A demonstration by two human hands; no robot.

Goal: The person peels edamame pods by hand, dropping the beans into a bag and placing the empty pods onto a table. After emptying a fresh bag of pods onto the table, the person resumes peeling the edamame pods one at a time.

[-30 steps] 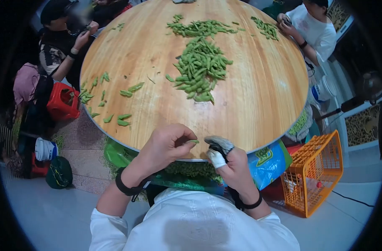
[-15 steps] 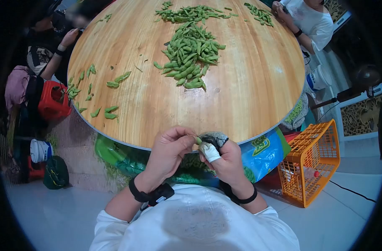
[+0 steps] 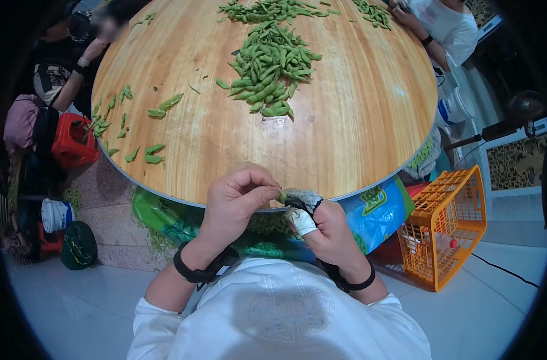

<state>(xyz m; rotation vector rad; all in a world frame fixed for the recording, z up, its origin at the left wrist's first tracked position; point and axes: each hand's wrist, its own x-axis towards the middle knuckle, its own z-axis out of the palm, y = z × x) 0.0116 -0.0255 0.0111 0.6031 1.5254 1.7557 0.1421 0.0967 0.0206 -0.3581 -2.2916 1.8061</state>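
Just over the near table edge, my left hand (image 3: 240,195) is closed, thumb and forefinger pinching a small green edamame pod (image 3: 283,197). My right hand (image 3: 330,231) is curled closed at the pod's other end; its thumb is wrapped in white and its fingers have a grey and black covering. Most of the pod is hidden between the fingers. Beyond my hands, a large pile of edamame pods (image 3: 270,66) lies on the round wooden table (image 3: 225,138). Beneath them, an open green and blue plastic bag (image 3: 378,210) hangs below the table edge, with green bits inside.
Loose pods (image 3: 155,154) lie at the table's left. An orange plastic crate (image 3: 435,240) stands tilted at the right. A red stool (image 3: 72,141), a white bucket (image 3: 56,215) and a dark green bag (image 3: 79,246) are at the left. Two other people sit across the table.
The view has shifted slightly, so the table sits higher. My left hand has moved a little up, and the right thumb has drawn away from the pod.
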